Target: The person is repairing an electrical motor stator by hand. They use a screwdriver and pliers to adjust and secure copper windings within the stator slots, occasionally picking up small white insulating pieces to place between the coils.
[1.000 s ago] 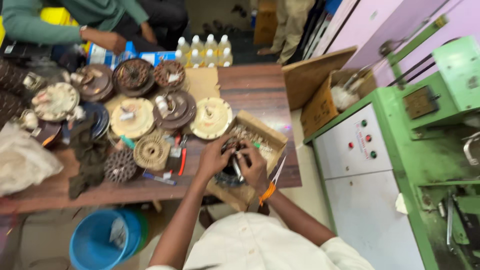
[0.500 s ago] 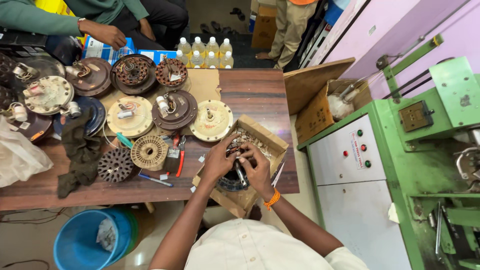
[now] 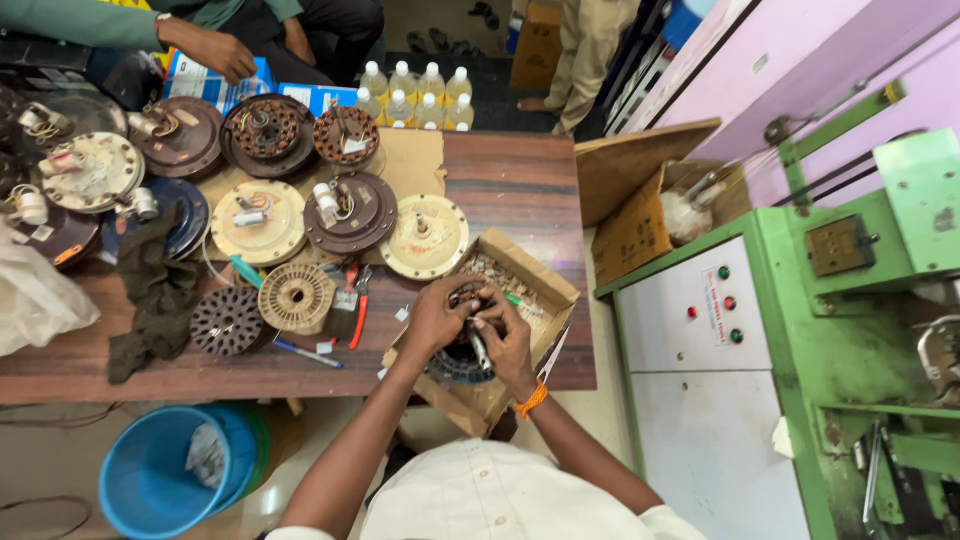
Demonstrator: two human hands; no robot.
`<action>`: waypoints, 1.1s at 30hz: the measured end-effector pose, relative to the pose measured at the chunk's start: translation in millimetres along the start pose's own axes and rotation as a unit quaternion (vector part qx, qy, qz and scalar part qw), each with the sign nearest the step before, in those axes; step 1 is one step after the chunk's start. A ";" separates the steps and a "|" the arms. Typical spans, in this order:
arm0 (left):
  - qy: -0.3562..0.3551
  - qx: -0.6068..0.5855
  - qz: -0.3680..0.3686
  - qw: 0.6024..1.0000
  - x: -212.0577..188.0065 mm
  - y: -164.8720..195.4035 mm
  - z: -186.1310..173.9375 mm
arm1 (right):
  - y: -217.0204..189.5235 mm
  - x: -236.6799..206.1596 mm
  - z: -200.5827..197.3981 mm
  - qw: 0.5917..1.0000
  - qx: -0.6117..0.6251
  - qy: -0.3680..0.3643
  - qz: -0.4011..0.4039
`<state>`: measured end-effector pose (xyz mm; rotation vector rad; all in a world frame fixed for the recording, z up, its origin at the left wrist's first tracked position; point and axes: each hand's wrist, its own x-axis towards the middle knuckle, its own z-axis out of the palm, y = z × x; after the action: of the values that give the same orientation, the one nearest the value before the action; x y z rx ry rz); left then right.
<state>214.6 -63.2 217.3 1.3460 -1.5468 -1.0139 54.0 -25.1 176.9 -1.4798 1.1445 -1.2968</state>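
- Our left hand (image 3: 437, 318) was curled closed over the rim of a dark round motor part (image 3: 462, 352), gripping it from the left side.
- Our right hand (image 3: 503, 340) was wrapped around a thin metal tool (image 3: 479, 350), with the tip pointing down into the motor part just under our fingers.
- The motor part sat inside a shallow cardboard tray (image 3: 540, 290) directly beneath both hands, at the near right end of a wooden table (image 3: 520, 180); we could not tell whether the part rested on the tray floor or was lifted off it.
- An orange band (image 3: 531, 401) circled our right wrist, just behind the hand.
- Just beyond our left hand lay a cream round motor cover (image 3: 427, 236), touching the tray's far corner.
- Well to the left of our hands sat a pale ribbed winding core (image 3: 296, 297), a dark toothed core (image 3: 226, 321) beside it, and a red-handled tool (image 3: 358, 305) between them and us.
- Further left a dark rag (image 3: 150, 290) hung over the table edge.
- Below and left of our left arm a blue bucket (image 3: 165, 470) stood on the floor.
- Far beyond our hands, across the table, another person's hand (image 3: 215, 50) rested near clear bottles (image 3: 415, 90).
- To the right of our right hand stood a green and white machine cabinet (image 3: 700, 360).
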 end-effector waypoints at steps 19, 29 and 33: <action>-0.085 -0.108 0.086 0.987 -30.6 -8.5 -1.0 | 31.7 -30.2 -40.0 0.964 -0.141 -0.046 -0.221; -0.154 -0.072 0.019 0.985 -7.4 20.8 14.4 | 58.3 -15.7 -51.6 0.962 -0.124 -0.023 -0.241; -0.134 0.005 0.022 0.991 -1.6 38.9 13.7 | 36.0 -1.2 -58.3 0.968 -0.091 -0.044 -0.229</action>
<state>189.1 -57.0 249.1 1.2140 -1.7734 -1.1987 -7.8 -33.5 148.4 -2.0032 0.9120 -1.4390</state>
